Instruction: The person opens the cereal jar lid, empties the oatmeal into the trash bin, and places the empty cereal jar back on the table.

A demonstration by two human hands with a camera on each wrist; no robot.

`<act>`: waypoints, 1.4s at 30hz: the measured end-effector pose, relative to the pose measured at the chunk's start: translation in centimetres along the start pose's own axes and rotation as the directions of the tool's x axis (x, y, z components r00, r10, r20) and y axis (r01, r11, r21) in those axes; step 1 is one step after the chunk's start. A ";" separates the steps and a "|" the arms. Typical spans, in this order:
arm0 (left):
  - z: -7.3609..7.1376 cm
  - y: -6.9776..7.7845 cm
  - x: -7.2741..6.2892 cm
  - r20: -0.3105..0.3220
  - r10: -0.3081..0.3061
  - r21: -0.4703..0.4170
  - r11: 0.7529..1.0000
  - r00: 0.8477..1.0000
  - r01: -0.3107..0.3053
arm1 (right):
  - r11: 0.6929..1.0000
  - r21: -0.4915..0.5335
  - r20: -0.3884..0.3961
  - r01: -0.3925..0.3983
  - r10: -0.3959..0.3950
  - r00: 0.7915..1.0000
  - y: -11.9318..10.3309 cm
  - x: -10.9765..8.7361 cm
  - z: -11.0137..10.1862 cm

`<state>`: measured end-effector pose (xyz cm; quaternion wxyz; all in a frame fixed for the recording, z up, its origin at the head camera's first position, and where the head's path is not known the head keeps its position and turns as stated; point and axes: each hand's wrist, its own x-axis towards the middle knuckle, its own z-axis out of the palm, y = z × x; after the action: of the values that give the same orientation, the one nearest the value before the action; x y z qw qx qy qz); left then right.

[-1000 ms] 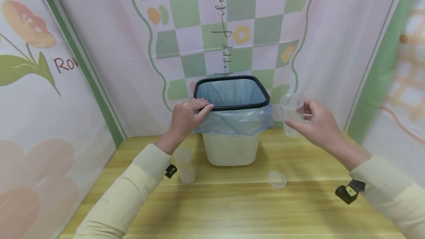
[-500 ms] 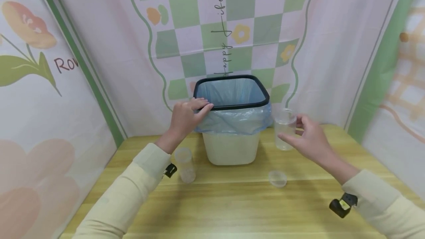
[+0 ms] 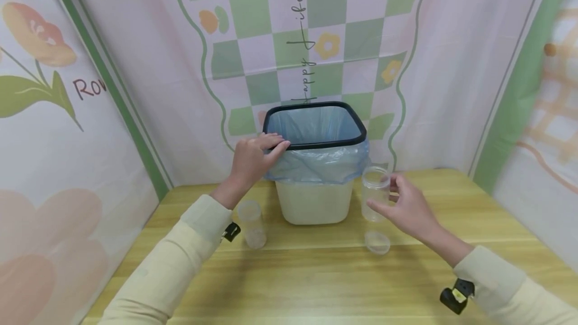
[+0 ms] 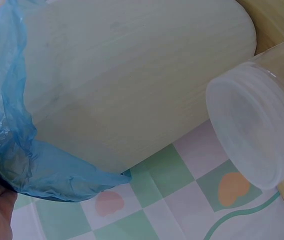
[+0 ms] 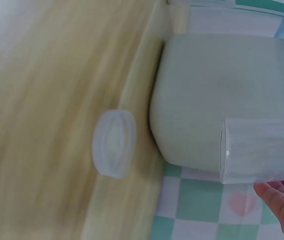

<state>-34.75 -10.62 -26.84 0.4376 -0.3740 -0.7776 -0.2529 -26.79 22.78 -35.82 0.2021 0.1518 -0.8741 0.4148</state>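
Note:
A cream trash bin (image 3: 315,205) with a black rim stands on the table, a blue bag (image 3: 321,165) lining it and folded over the outside. My left hand (image 3: 251,162) grips the rim at its front left corner. To the right of the bin, my right hand (image 3: 410,210) holds a clear plastic jar (image 3: 376,192) between thumb and fingers. The jar is upright and uncapped; in the right wrist view its base (image 5: 227,150) is apart from the table. Below it lies a round translucent lid (image 3: 377,242). A second clear jar (image 4: 254,120) stands near my left wrist, its lid on.
The wooden table (image 3: 298,280) ends at a printed fabric backdrop (image 3: 289,29) behind the bin. More printed fabric hangs at left (image 3: 67,154) and right (image 3: 533,184).
My right hand has brought the jar down and to the left, closer to the bin's side and the loose lid. The left hand stays on the rim.

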 end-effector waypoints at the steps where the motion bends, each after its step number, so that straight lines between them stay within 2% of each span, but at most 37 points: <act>1: 0.0 0.0 0.0 0.000 0.000 0.001 1.000 1.000 0.000 | 1.000 0.001 -0.001 -0.003 0.003 1.000 0.1 -0.1 0.2; 11: -0.1 0.1 0.0 -0.011 0.012 0.011 1.000 1.000 -0.012 | 0.998 0.050 0.034 -0.023 0.021 0.999 0.7 -1.4 2.2; 19: -0.2 0.1 0.0 -0.008 0.012 0.015 1.000 1.000 -0.012 | 0.992 0.103 0.060 -0.076 0.071 0.996 0.6 -2.2 3.6; 28: -0.2 0.1 0.0 -0.014 0.013 0.008 1.000 1.000 -0.013 | 0.986 0.138 0.108 -0.093 0.078 0.991 0.9 -2.8 4.8; 42: -0.2 0.2 0.1 -0.007 0.003 0.002 1.000 1.000 -0.003 | 0.969 0.176 0.170 -0.174 0.144 0.975 1.5 -3.2 6.1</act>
<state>-34.51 -10.55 -26.67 0.4409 -0.3738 -0.7759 -0.2528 -25.98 19.21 -41.82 0.0835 0.1317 -0.8531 0.4980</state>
